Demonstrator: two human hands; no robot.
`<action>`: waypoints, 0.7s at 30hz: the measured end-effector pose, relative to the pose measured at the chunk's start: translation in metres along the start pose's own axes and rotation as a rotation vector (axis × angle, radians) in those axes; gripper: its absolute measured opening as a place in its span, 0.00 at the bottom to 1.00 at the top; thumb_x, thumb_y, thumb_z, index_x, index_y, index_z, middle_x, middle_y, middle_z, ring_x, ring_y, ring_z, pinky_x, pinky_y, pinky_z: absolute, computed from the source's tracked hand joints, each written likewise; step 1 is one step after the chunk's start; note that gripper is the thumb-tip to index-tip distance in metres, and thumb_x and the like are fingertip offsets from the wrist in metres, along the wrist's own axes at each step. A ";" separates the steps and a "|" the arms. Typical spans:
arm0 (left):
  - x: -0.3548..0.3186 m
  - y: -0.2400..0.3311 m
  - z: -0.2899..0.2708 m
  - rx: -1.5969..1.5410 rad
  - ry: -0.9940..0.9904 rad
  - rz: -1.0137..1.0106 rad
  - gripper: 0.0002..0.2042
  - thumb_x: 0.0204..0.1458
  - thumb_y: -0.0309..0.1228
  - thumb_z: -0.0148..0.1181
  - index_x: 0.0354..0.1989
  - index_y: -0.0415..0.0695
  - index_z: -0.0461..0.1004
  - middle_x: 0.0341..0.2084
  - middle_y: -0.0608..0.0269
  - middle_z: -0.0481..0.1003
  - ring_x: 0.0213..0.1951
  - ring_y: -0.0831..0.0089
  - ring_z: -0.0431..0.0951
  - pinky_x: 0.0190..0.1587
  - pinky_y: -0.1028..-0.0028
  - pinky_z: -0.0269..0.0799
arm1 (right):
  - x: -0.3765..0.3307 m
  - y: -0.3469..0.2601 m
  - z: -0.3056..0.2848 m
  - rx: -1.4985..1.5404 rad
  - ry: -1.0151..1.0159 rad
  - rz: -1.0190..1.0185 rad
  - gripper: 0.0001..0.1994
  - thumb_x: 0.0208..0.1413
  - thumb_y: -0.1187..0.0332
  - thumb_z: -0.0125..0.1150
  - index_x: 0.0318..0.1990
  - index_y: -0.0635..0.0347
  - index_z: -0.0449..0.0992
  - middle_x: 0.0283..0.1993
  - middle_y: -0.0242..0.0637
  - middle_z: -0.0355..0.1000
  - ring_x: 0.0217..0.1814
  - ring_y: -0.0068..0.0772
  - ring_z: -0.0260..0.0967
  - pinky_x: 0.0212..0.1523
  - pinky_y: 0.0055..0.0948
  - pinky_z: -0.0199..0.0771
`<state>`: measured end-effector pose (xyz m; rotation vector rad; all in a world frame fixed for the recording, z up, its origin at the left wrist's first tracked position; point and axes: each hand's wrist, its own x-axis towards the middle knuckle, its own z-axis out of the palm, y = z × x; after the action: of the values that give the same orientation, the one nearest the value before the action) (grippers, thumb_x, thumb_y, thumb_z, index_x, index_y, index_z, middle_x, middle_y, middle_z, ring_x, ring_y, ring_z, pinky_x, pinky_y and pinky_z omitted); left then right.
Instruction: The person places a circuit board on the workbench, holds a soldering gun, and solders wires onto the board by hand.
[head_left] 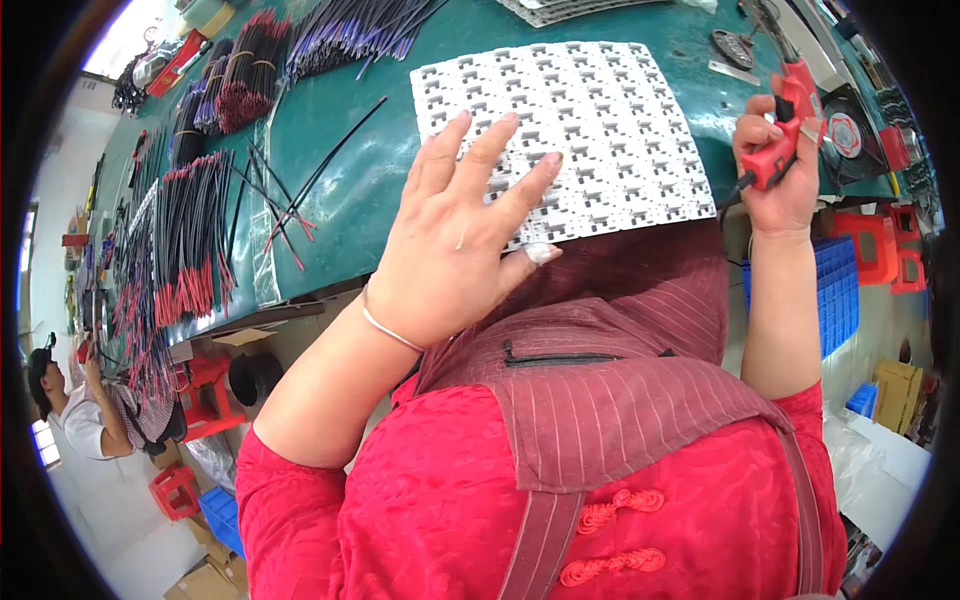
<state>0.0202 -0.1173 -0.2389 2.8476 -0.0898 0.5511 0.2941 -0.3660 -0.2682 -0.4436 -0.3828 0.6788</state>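
A white panel of several small circuit boards (590, 120) lies on the green table (350, 170), its near edge at the table's front. My left hand (455, 235) rests flat on the panel's near left part, fingers spread, thumb at the panel's edge. My right hand (775, 175) is held upright at the panel's right side, closed around a red hand tool (785, 130) with a dark cord hanging from it.
Bundles of black and red wires (185, 240) lie along the table's left; more bundles (345, 35) sit at the back. Loose wires (290, 195) lie left of the panel. A small fan (845, 135), red stools (880, 250) and a blue crate (835, 290) are right. Another person (75, 410) works far left.
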 end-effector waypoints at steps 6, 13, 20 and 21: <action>0.003 0.013 0.008 0.049 -0.048 -0.127 0.31 0.45 0.41 0.68 0.62 0.55 0.70 0.60 0.49 0.65 0.59 0.41 0.63 0.63 0.50 0.56 | -0.001 -0.001 0.002 0.064 0.039 0.046 0.33 0.56 0.61 0.67 0.66 0.60 0.61 0.48 0.38 0.60 0.39 0.25 0.59 0.44 0.25 0.66; 0.013 0.002 0.019 -0.051 0.053 -0.100 0.32 0.42 0.43 0.69 0.59 0.50 0.71 0.58 0.43 0.67 0.59 0.39 0.64 0.61 0.43 0.55 | 0.006 -0.006 0.004 0.022 0.035 0.080 0.32 0.59 0.66 0.63 0.68 0.64 0.56 0.47 0.36 0.59 0.38 0.23 0.58 0.42 0.24 0.64; 0.001 -0.016 0.014 -0.091 0.197 -0.053 0.23 0.45 0.33 0.63 0.53 0.45 0.75 0.53 0.43 0.70 0.56 0.41 0.68 0.59 0.51 0.63 | 0.007 -0.010 -0.006 0.045 0.024 0.105 0.33 0.59 0.70 0.62 0.69 0.64 0.55 0.47 0.37 0.58 0.39 0.22 0.57 0.43 0.23 0.65; -0.001 -0.025 0.011 -0.079 0.260 -0.017 0.20 0.46 0.29 0.60 0.51 0.44 0.76 0.50 0.44 0.72 0.54 0.44 0.70 0.57 0.55 0.66 | 0.007 -0.011 -0.005 0.056 0.019 0.105 0.33 0.59 0.70 0.62 0.69 0.64 0.55 0.47 0.37 0.58 0.39 0.22 0.57 0.43 0.23 0.65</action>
<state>0.0254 -0.0955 -0.2545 2.6716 -0.0407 0.8875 0.3069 -0.3702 -0.2654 -0.4189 -0.3237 0.7853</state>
